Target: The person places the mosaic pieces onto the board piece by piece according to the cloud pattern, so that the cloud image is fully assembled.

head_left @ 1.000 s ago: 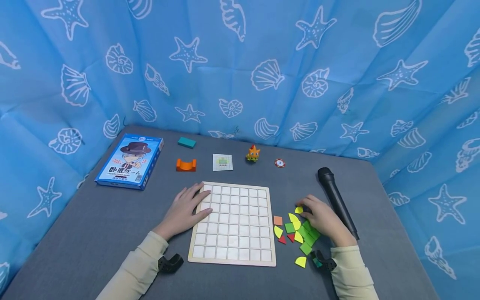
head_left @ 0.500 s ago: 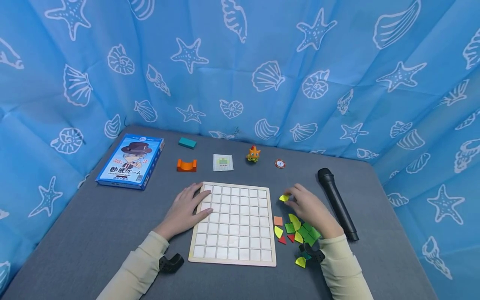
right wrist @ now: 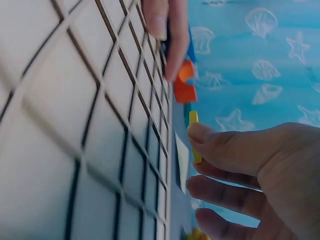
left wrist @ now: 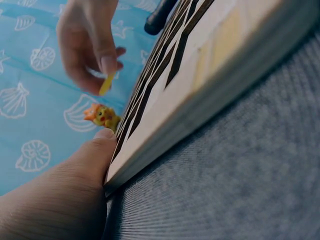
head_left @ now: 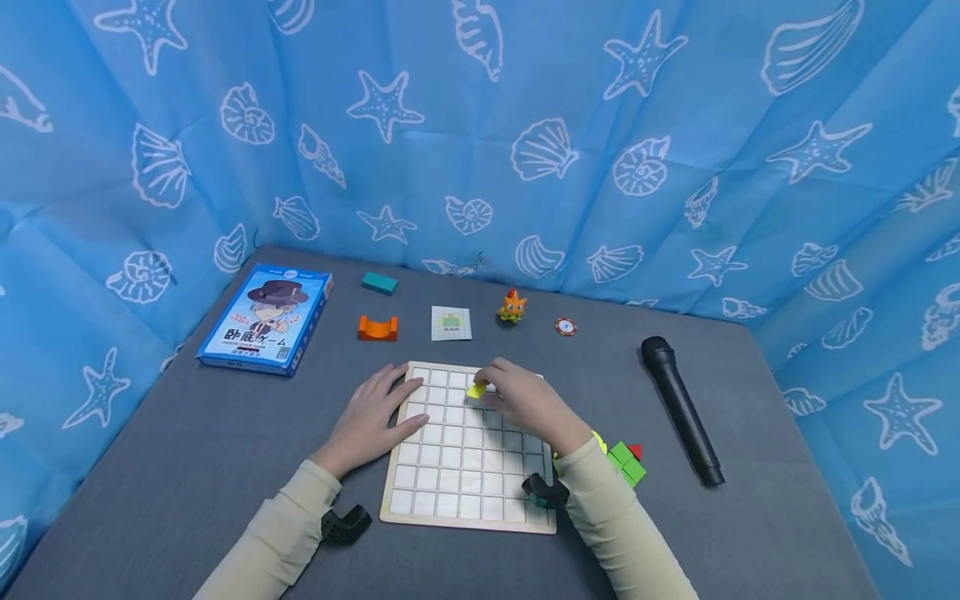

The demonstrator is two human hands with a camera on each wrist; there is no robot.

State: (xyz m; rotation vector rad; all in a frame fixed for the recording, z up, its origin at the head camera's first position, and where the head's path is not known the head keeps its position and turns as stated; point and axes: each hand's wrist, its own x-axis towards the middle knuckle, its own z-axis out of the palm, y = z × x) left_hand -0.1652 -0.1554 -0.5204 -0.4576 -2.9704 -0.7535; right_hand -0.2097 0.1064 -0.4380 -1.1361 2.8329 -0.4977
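A wooden grid board [head_left: 468, 492] with white squares lies on the grey table. My left hand [head_left: 372, 415] rests flat on the board's left edge, fingers straight, thumb [left wrist: 95, 150] against its rim [left wrist: 200, 100]. My right hand [head_left: 517, 398] hovers over the board's upper rows and pinches a small yellow piece [head_left: 477, 389] between thumb and fingers; the yellow piece [right wrist: 194, 135] shows edge-on in the right wrist view, and again as the yellow piece [left wrist: 106, 84] in the left wrist view. A heap of green, yellow and red pieces [head_left: 624, 460] lies right of the board, partly hidden by my right sleeve.
A black microphone [head_left: 681, 408] lies at the right. Along the back stand a blue game box [head_left: 266, 318], a teal block [head_left: 378, 282], an orange arch block [head_left: 377, 328], a pattern card [head_left: 451, 323], an orange toy figure [head_left: 512, 307] and a red chip [head_left: 566, 326].
My right hand picked a yellow piece from the heap and carried it left, from beside the board to above its upper rows. The left hand stayed put.
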